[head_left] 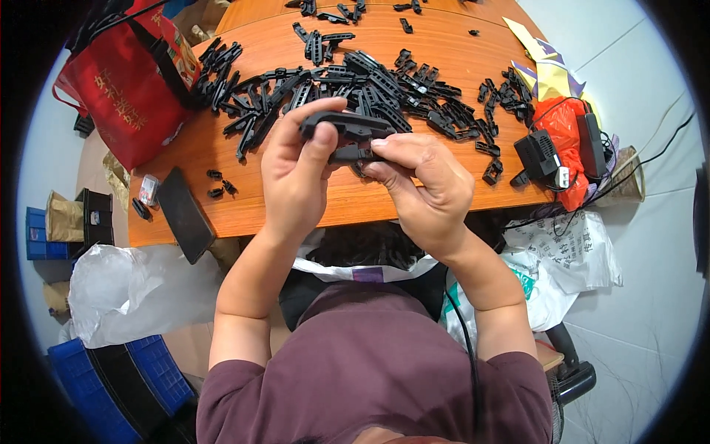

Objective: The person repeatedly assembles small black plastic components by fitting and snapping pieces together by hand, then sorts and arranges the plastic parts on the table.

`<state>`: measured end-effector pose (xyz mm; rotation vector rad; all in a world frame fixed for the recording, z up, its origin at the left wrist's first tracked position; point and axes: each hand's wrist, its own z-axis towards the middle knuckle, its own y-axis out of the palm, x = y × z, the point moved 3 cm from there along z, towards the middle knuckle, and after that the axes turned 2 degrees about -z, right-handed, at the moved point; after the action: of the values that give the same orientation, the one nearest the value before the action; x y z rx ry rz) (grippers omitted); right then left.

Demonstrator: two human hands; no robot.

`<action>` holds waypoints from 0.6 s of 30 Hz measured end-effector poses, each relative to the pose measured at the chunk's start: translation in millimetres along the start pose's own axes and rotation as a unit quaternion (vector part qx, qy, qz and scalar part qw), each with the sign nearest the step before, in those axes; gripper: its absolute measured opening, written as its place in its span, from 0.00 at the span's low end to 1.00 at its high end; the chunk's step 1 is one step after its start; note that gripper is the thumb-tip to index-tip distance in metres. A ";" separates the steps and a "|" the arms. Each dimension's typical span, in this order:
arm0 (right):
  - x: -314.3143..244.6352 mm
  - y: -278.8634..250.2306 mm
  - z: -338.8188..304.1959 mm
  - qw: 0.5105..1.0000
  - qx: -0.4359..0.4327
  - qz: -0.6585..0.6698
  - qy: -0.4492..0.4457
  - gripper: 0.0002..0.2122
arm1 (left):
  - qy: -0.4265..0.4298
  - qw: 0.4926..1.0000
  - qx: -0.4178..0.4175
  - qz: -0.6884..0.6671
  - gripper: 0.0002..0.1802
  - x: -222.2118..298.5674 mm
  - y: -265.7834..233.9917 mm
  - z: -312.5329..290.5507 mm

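Note:
Both hands hold one black plastic part (347,129) above the near edge of an orange wooden table (296,200). My left hand (296,174) grips its left end, thumb pressed on top. My right hand (421,181) pinches a smaller black piece at the part's underside with its fingertips. Beyond the hands a large heap of similar black plastic parts (370,89) is spread over the table.
A red bag (122,89) stands at the table's left corner. A dark phone (183,214) lies at the near left edge, with a few small black pieces (220,185) beside it. Black adapters with cables (543,155) and an orange bag (566,126) sit right. Blue crates (118,377) stand lower left.

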<state>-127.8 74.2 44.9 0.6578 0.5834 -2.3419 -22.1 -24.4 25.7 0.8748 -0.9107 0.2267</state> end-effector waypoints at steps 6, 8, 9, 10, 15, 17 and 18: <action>-10.6 -5.9 -3.2 1.000 0.000 -0.003 -0.004 0.13 | 0.118 0.981 -0.144 0.059 0.20 10.7 5.5 -7.6; -11.8 -7.5 -4.9 0.999 0.016 0.044 0.022 0.13 | 0.120 0.976 -0.165 0.079 0.22 13.3 4.9 -8.6; -11.8 -8.1 -3.3 0.999 0.016 0.044 0.021 0.13 | 0.133 0.972 -0.170 0.091 0.24 14.3 5.5 -8.8; -13.7 -9.2 -1.4 1.000 0.012 0.016 -0.014 0.12 | 0.145 0.968 -0.176 0.101 0.25 14.6 6.1 -9.5; -16.5 -8.7 -4.3 1.000 -0.004 -0.010 -0.028 0.12 | 0.170 0.954 -0.169 0.181 0.26 12.6 7.6 -10.0; -13.2 -8.4 -7.0 0.999 0.006 0.029 0.024 0.12 | 0.195 0.954 -0.166 0.157 0.24 10.3 8.5 -9.9; -12.4 -8.2 -6.6 0.999 0.005 0.030 0.023 0.12 | 0.233 0.938 -0.164 0.198 0.22 10.8 10.2 -10.4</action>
<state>-122.9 89.2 49.0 0.7261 0.5640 -2.2810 -14.5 -12.1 36.6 0.2951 -0.6415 0.5864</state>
